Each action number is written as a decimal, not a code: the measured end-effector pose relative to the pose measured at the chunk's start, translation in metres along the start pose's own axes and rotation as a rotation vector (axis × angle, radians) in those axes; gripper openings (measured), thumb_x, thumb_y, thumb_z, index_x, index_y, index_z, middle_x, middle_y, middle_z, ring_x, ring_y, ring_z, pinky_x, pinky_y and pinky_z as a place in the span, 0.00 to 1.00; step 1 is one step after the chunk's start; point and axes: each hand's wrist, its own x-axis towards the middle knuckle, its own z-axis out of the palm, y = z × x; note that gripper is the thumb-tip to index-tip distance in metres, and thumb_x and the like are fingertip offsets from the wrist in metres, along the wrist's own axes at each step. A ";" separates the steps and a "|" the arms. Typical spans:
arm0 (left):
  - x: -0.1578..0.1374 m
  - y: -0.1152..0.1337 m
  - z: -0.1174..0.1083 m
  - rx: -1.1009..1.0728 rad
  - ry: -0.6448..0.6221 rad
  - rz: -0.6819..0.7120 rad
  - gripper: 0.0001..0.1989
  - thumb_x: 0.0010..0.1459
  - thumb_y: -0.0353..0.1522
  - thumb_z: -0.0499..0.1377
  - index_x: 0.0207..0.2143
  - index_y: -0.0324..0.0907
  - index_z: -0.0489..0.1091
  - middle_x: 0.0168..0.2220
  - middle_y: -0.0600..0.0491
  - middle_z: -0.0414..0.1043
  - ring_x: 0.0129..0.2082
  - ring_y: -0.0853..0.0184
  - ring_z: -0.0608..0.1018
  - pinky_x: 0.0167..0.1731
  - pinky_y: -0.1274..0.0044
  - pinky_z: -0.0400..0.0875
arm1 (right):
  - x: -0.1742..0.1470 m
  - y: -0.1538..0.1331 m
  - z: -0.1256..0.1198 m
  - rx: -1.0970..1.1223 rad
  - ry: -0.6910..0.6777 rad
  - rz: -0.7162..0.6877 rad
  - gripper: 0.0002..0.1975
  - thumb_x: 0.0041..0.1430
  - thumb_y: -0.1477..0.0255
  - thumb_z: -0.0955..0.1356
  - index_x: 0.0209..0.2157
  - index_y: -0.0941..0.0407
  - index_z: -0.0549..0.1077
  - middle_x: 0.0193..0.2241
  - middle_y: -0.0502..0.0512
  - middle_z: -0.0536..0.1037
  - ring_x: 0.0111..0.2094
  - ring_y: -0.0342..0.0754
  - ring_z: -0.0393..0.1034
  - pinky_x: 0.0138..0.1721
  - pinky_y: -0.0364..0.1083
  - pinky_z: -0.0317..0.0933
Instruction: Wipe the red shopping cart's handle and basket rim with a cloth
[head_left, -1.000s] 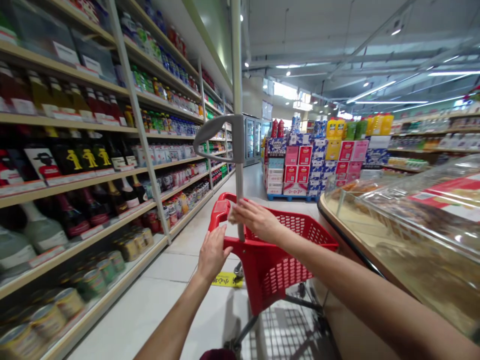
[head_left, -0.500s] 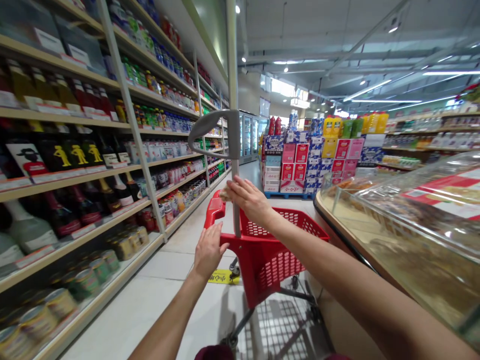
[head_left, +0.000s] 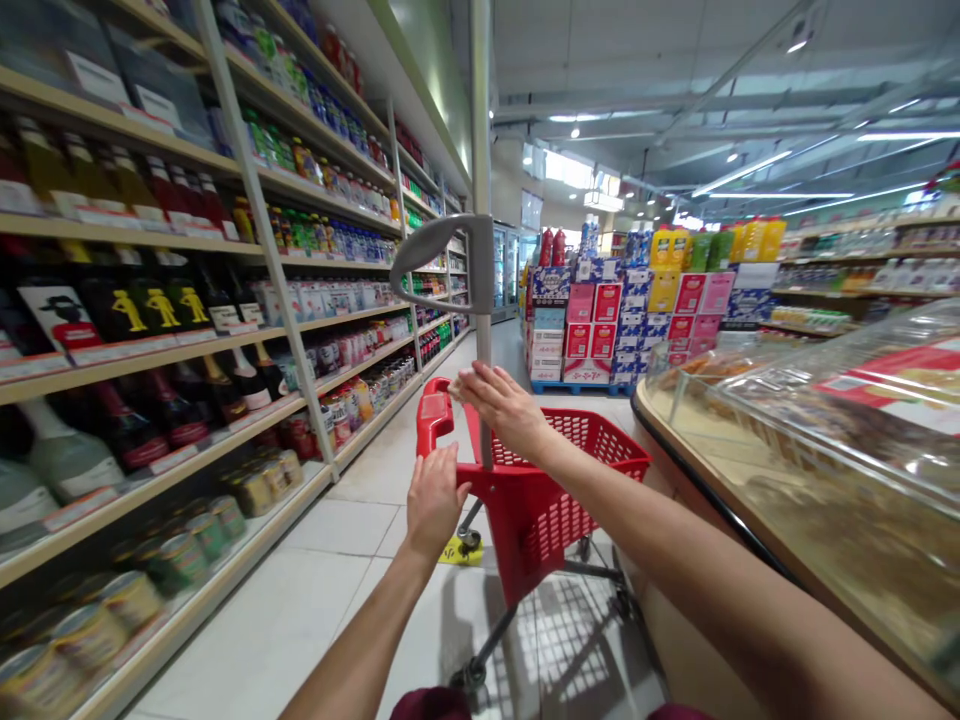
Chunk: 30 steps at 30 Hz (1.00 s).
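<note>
A red shopping cart (head_left: 529,500) with a perforated basket stands in front of me. My left hand (head_left: 433,495) is closed over its near red edge, thumb toward the right. My right hand (head_left: 506,408) reaches across in front of the cart's upright metal pole (head_left: 482,180), its fingers stretched out and close together. A small pale patch shows by the right fingertips; I cannot make out what it is. Above that hand, a grey loop-shaped handle (head_left: 480,265) is fixed to the pole. A red raised grip (head_left: 433,412) rises just beyond the left hand.
Shelves of bottles and cans (head_left: 180,395) line the left side. A curved glass-topped food counter (head_left: 697,440) runs close along the right. Ahead, boxed drinks (head_left: 592,335) are stacked on a blue pallet (head_left: 574,387). A yellow floor sign (head_left: 459,552) lies beneath the cart.
The cart's pole, handle and both hands sit slightly further right in view. The cart now covers more of the yellow floor sign. Both hands keep nearly the same pose.
</note>
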 end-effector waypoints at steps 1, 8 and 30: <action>0.000 0.002 0.000 0.004 -0.004 -0.002 0.25 0.50 0.30 0.54 0.51 0.35 0.56 0.49 0.41 0.64 0.50 0.57 0.65 0.52 0.63 0.56 | -0.005 -0.001 0.002 0.003 -0.026 -0.015 0.23 0.56 0.82 0.58 0.54 0.57 0.59 0.56 0.54 0.58 0.59 0.49 0.41 0.58 0.53 0.44; -0.002 0.017 -0.004 0.006 -0.020 0.018 0.21 0.51 0.28 0.51 0.49 0.36 0.59 0.47 0.43 0.66 0.48 0.59 0.67 0.51 0.64 0.56 | -0.055 -0.017 0.017 0.114 0.018 0.042 0.21 0.57 0.81 0.57 0.52 0.57 0.62 0.53 0.55 0.63 0.59 0.49 0.43 0.56 0.54 0.48; -0.001 0.052 0.002 -0.163 -0.015 0.199 0.20 0.48 0.24 0.51 0.47 0.39 0.59 0.40 0.49 0.70 0.42 0.63 0.69 0.48 0.65 0.60 | -0.205 -0.081 0.091 0.372 0.181 0.798 0.23 0.51 0.83 0.58 0.48 0.55 0.68 0.49 0.59 0.68 0.53 0.52 0.57 0.50 0.54 0.58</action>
